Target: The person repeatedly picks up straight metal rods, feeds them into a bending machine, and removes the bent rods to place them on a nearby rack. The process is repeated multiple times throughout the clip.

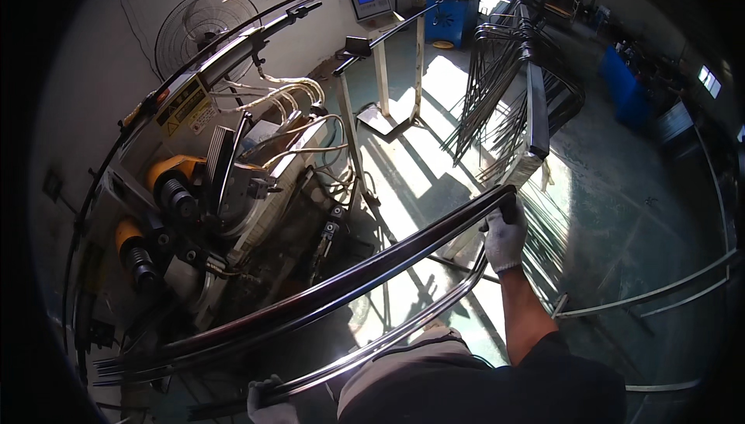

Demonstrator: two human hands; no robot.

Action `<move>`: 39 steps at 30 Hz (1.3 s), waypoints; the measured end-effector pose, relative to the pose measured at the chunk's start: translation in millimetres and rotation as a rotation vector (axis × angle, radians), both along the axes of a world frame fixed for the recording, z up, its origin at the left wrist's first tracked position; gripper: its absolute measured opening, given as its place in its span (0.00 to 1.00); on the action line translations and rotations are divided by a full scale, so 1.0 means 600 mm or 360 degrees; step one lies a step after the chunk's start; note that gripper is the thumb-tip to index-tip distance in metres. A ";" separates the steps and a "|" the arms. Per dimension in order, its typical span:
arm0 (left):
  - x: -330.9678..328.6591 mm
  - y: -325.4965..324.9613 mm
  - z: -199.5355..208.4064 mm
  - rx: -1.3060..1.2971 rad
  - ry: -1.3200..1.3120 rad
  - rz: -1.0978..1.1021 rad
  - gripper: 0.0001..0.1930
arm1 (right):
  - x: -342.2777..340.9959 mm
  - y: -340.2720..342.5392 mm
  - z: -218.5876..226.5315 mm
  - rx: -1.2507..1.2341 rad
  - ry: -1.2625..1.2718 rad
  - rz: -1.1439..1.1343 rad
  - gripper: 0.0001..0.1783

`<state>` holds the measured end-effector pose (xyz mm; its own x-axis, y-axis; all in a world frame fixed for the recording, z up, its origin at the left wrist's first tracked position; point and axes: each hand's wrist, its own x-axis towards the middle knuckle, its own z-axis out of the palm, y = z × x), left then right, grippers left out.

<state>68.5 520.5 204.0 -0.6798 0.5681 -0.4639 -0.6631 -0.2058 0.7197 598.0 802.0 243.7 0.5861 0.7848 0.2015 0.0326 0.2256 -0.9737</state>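
Right hand (507, 242) and left hand (269, 401) grip long, dark, glossy rods (365, 275) streaked with glare.

We've got a sunlit green floor (601, 179) here, and on it we spot a blue cabinet (459, 22), a yellow round object (443, 45) near its foot, and a flat base plate (389, 123). Over on the right, we see a long metal beam (537, 106), dark bent rods (470, 113) draped over it, hanging down both sides!

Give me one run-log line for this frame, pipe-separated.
Left hand: at shiny lower rods, grip unclear | Right hand: gripping dark rods near right end | Around: fan, hanging bent rods
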 end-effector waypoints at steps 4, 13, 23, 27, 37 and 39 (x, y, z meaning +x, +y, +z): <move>0.301 0.146 -0.171 0.0038 -0.1001 -0.0390 0.08 | 0.331 0.087 0.105 0.0026 -0.0819 -0.0357 0.12; 0.490 0.299 -0.071 -0.0314 -0.0288 -0.1038 0.21 | 0.686 0.428 0.071 -0.0921 -0.1944 -0.0658 0.19; 0.386 0.164 -0.034 -0.0404 0.0326 -0.0607 0.17 | 0.769 0.598 0.068 -0.0489 -0.2797 -0.1289 0.23; 0.305 -0.061 -0.039 -0.0583 0.0291 -0.0067 0.18 | 0.688 0.443 -0.094 0.0060 -0.2138 -0.1190 0.28; 0.160 -0.735 0.003 -0.1487 0.1236 0.0749 0.14 | -0.006 -0.299 -0.580 -0.1145 -0.1746 0.1813 0.25; 0.148 -0.880 0.051 -0.1761 0.1356 0.0906 0.14 | -0.173 -0.373 -0.526 -0.0931 -0.1657 0.2018 0.22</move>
<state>157.0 -7.7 234.7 -0.9615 -0.2190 0.1661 0.0001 0.6042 0.7969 494.2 578.1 -71.9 -0.5775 0.7166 -0.3912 0.7419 0.2607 -0.6177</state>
